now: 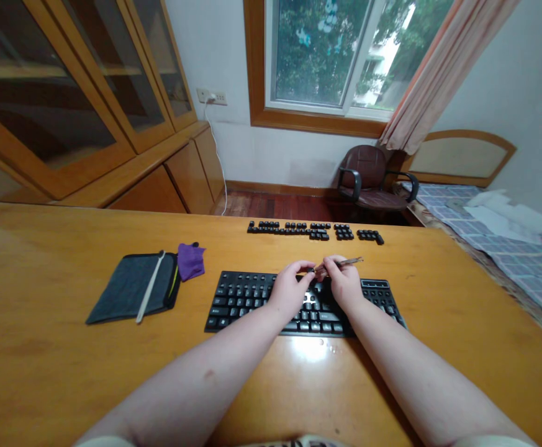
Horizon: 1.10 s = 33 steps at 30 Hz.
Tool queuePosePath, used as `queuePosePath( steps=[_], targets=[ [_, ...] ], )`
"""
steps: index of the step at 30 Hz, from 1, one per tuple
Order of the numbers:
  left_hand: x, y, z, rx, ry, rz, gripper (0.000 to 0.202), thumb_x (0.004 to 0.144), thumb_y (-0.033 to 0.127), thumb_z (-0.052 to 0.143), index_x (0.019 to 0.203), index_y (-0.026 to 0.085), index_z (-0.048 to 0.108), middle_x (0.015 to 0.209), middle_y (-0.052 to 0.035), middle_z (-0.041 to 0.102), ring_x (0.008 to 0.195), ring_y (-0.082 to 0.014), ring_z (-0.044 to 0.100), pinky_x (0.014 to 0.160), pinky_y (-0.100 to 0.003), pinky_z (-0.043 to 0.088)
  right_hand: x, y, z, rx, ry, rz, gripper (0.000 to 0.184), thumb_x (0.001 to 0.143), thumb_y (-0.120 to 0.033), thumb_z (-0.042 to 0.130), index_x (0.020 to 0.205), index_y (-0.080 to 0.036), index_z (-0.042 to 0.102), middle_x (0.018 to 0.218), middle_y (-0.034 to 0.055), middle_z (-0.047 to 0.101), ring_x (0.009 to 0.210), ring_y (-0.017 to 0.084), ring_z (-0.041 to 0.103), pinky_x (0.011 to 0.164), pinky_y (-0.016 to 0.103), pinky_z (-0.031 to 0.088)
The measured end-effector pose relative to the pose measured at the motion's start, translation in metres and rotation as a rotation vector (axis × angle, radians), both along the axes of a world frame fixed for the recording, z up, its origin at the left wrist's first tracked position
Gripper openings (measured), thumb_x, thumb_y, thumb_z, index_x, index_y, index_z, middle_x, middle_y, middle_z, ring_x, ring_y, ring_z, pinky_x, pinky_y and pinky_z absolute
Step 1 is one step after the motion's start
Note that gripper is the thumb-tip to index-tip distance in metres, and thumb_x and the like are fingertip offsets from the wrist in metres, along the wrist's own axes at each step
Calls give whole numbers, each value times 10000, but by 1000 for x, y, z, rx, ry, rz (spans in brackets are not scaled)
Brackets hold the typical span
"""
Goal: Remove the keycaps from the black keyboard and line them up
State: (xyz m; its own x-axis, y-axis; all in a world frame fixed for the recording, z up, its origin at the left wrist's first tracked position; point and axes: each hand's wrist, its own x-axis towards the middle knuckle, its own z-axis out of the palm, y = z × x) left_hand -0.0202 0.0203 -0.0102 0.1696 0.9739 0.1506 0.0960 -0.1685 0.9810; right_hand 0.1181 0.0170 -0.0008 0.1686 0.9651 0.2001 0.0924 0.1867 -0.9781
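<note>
A black keyboard [245,303] lies on the desk in front of me, its upper middle partly hidden by my hands. Thumb and fingers of my left hand [292,288] pinch a small black keycap [310,270] just above the top rows. My right hand [345,287] grips a thin brown stick-like tool [351,261]; one end points at the keycap and the other sticks out to the right. Whether that tool is a brush or a pick cannot be made out. Behind the keyboard, loose black keycaps [289,230] lie in rows along the far edge of the desk.
On the left of the wooden desk [66,372] lies a dark grey zip pouch [131,282] with a pale, long-handled stick [151,287] across it. A purple cloth [190,261] touches the pouch. Beyond the desk stand an office chair [368,177] and a bed [498,236].
</note>
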Motion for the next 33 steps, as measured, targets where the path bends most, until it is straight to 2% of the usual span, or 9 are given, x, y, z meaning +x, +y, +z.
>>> queuePosePath(
  steps=[7,12,17,22,27,33],
  targets=[
    [0,-1,1,-8,9,-39,217,790,150,543,956,197,673,998,-60,681,961,-198,607,906,-341,445,-1,-1,0,-52,70,-10,340,767,-487,577,639,-174,550,460,-7,577,381,129,537,401,246,458],
    [-1,0,5,-51,-36,-107,227,780,125,545,959,183,672,1009,-63,683,966,-197,611,930,-352,439,5,-2,-3,43,44,27,261,773,-392,595,640,-168,591,488,5,604,416,136,553,443,265,473],
    [1,0,0,-84,-105,-127,301,751,94,572,1032,180,638,1022,-68,675,931,-186,622,894,-342,470,8,-1,-5,147,11,66,165,744,-287,619,624,-175,623,528,2,602,461,133,548,479,268,464],
    [3,-1,1,-112,-92,-104,299,743,81,582,1026,164,632,1037,-75,672,940,-182,623,891,-331,473,6,0,-4,207,-18,104,194,735,-263,608,562,-174,618,550,11,598,494,128,537,519,273,460],
    [2,0,4,-88,-56,-126,263,755,88,568,994,165,647,1010,-57,683,935,-175,621,886,-311,467,6,0,-3,152,22,97,184,735,-298,607,608,-169,636,570,18,608,481,125,532,479,259,449],
    [2,2,-3,-46,-68,-180,278,754,108,580,1013,187,642,1008,-43,680,923,-174,616,866,-310,465,7,1,-3,117,81,111,279,762,-408,587,634,-164,631,545,18,584,444,109,485,416,232,389]
  ],
)
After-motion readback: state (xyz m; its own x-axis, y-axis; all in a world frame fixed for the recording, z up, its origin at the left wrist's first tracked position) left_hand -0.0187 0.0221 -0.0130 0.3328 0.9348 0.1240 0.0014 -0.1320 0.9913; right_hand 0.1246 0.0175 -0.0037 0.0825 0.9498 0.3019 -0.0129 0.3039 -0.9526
